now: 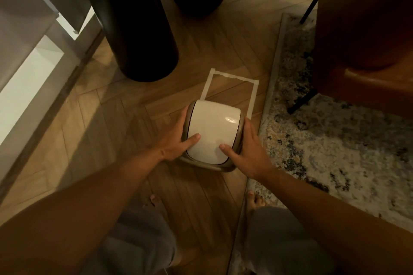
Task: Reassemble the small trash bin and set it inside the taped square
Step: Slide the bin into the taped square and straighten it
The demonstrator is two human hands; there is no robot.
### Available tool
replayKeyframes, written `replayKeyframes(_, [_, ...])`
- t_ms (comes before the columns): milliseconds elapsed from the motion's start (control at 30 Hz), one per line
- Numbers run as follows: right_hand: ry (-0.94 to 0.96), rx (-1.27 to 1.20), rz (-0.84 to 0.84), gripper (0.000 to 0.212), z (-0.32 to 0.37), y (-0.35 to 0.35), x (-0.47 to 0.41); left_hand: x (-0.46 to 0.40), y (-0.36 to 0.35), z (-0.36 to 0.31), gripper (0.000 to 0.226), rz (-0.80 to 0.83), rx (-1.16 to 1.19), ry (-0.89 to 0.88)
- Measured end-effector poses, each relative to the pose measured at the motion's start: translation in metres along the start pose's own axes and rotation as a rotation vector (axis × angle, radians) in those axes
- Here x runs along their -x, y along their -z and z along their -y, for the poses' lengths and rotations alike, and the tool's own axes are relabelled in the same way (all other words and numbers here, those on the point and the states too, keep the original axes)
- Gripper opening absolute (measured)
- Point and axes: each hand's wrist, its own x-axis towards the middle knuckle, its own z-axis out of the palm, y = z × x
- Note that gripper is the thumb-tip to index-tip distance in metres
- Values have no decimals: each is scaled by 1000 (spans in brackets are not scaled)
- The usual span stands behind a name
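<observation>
— Which step is this?

— The placing, I'd judge. The trash bin (pixel 213 135) looks whole, its white swing lid (pixel 212 131) seated in the tan rim. The left hand (pixel 176 140) is clamped flat on one side and the right hand (pixel 248 152) on the other, each with a thumb resting on the lid.

— And where is it against the taped square (pixel 230 87)?

— The bin covers the square's near edge; the open part lies just beyond the fingertips, on the wooden floor (pixel 125 118). Whether the base is already down I cannot tell from above.

— So what does the next move call for?

— Probably a short push away from the body, keeping it off the rug (pixel 335 140) right of the right hand, then letting go.
</observation>
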Motion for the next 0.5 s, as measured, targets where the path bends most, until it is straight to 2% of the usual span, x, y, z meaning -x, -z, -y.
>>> replayKeyframes(167, [-96, 0, 49, 117, -11, -24, 29, 13, -10, 3, 107, -31, 31, 15])
replayKeyframes(267, [-124, 10, 32, 118, -15, -37, 42, 21, -16, 13, 106, -11, 22, 85])
replayKeyframes(500, [-159, -128, -35, 111, -28, -51, 51, 33, -44, 33, 111, -19, 80, 155])
